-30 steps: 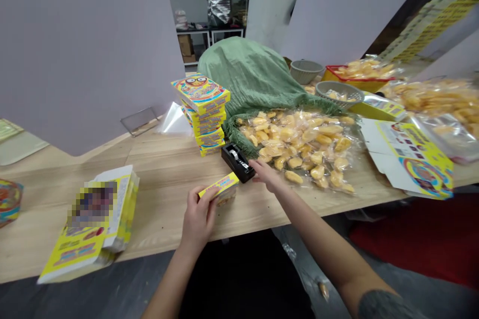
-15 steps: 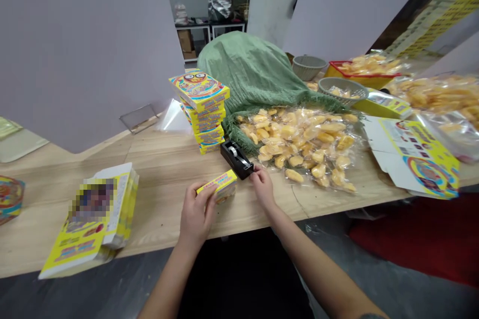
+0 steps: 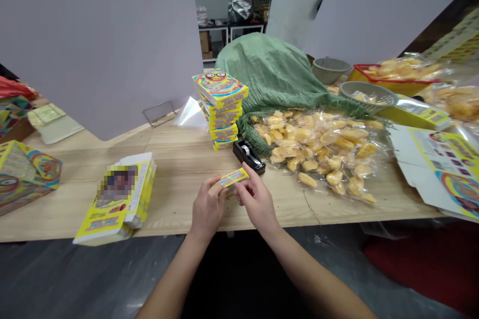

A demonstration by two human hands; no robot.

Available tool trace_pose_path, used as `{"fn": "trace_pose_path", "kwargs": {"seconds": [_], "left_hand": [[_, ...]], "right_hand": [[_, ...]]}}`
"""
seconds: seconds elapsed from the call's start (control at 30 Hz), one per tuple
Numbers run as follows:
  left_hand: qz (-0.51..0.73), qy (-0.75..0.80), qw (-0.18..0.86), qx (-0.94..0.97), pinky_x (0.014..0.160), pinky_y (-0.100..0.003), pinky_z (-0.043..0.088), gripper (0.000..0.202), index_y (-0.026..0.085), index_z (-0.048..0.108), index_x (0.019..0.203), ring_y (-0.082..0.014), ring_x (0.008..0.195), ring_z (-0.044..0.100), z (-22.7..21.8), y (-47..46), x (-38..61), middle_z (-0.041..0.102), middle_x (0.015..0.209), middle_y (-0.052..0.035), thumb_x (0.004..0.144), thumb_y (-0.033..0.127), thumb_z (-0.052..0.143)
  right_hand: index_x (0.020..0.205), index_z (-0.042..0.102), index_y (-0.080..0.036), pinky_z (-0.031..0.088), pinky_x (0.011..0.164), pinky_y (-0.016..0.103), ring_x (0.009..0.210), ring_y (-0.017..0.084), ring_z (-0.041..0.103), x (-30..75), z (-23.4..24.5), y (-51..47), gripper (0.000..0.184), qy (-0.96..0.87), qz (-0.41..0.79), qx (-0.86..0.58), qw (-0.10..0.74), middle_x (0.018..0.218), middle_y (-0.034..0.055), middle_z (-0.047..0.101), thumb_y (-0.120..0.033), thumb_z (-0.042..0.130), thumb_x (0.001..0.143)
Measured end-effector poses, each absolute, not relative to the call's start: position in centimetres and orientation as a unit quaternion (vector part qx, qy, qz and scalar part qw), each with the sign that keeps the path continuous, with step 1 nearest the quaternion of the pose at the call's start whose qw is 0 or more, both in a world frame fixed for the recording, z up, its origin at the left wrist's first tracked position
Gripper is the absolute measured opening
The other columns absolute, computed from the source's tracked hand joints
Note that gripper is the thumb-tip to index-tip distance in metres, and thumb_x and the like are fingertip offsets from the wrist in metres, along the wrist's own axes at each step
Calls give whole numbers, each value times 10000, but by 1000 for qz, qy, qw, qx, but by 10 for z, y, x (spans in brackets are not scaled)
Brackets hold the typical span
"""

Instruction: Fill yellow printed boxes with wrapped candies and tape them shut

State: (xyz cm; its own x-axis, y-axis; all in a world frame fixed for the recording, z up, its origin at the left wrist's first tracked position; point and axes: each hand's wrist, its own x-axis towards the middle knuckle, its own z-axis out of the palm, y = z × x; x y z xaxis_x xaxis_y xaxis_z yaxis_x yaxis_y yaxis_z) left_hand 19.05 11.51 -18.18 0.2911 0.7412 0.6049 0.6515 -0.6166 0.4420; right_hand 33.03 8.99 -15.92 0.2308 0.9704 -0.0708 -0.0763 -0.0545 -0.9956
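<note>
A small yellow printed box (image 3: 234,177) is held edge-up between my two hands near the table's front. My left hand (image 3: 208,205) grips its left end, fingers closed around it. At the other end, my right hand (image 3: 259,201) pinches the box with thumb and fingers; whether a piece of tape is between them cannot be made out. Just beyond my right fingers stands a black tape dispenser (image 3: 248,155) with a clear roll. Behind it rises a stack of matching yellow boxes (image 3: 224,119).
Wrapped yellow pieces (image 3: 318,147) spill from a green woven sack (image 3: 269,67). Flattened cartons (image 3: 116,199) lie to the left, beside an upright printed box (image 3: 28,171). A flat printed carton (image 3: 441,166) overhangs the right edge. Grey baskets (image 3: 368,95) stand behind.
My right hand has left the tape dispenser and moved left onto the box's right end. My left hand still holds the box. The view has turned left.
</note>
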Motion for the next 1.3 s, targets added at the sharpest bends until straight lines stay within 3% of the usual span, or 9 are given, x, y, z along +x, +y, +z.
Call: {"fn": "trace_pose_path", "kwargs": {"seconds": [0.23,0.43,0.53,0.63,0.8,0.93,1.1,1.17,1.3], "left_hand": [[309,465,93,824,847,-355,516,326,303,632,1180,-239,1045,571,-191,112,185,578,1166,-70,876,231,540],[382,426,89,815,893,-365,512,305,198,503,1203,-204,1049,574,-181,119,184,573,1116,-102,900,170,497],[419,406,150,799,904,-397,515,353,185,412,1206,-217,1099,566,-189,118,183,559,1146,-121,877,166,539],[450,413,215,762,918,-426,517,506,193,310,1289,-236,1143,558,-207,112,184,524,1214,-149,855,185,569],[430,484,227,728,1023,-503,439,667,200,193,1406,-265,1276,453,-230,94,175,407,1366,-177,857,219,571],[443,546,192,685,1033,-525,414,579,183,259,1398,-271,1283,426,-230,84,150,398,1381,-178,888,236,529],[410,609,43,678,1039,-539,386,415,153,445,1263,-304,1241,450,-208,116,110,493,1266,-168,891,325,507],[383,631,-4,674,1040,-542,381,413,129,487,1221,-326,1253,430,-201,135,97,478,1267,-182,890,376,484],[335,636,-15,695,1013,-541,404,395,134,531,1181,-334,1234,443,-204,146,92,484,1257,-174,899,395,438]], "right_hand": [[1400,344,-161,501,618,280,669,156,599,328,-170,91,581,-417,437,-582,545,726,-1,623,-332,518,872],[1377,362,-143,509,627,342,605,189,587,349,-194,84,595,-494,347,-660,448,656,-14,603,-329,567,851],[1346,427,-171,487,817,454,876,263,610,360,-184,82,514,-618,133,-656,413,921,95,651,-259,550,855],[1391,401,-198,379,985,491,1179,309,490,356,-155,91,555,-789,15,-520,329,1241,148,571,-180,539,854],[1328,492,-253,463,718,326,835,218,591,353,-108,118,473,-875,87,-446,166,910,81,620,-158,554,869],[1080,573,-228,471,644,271,740,165,591,382,-78,146,234,-751,264,-497,346,880,37,604,-348,572,879],[998,460,-214,491,661,285,729,165,594,391,-41,225,414,-492,247,-509,661,843,10,601,-523,631,782],[982,455,-201,486,730,312,780,178,586,382,-37,265,436,-441,166,-540,697,894,30,594,-531,636,762],[906,492,-178,404,908,430,961,266,544,365,-45,316,389,-402,92,-666,621,949,104,604,-513,626,762]]}}
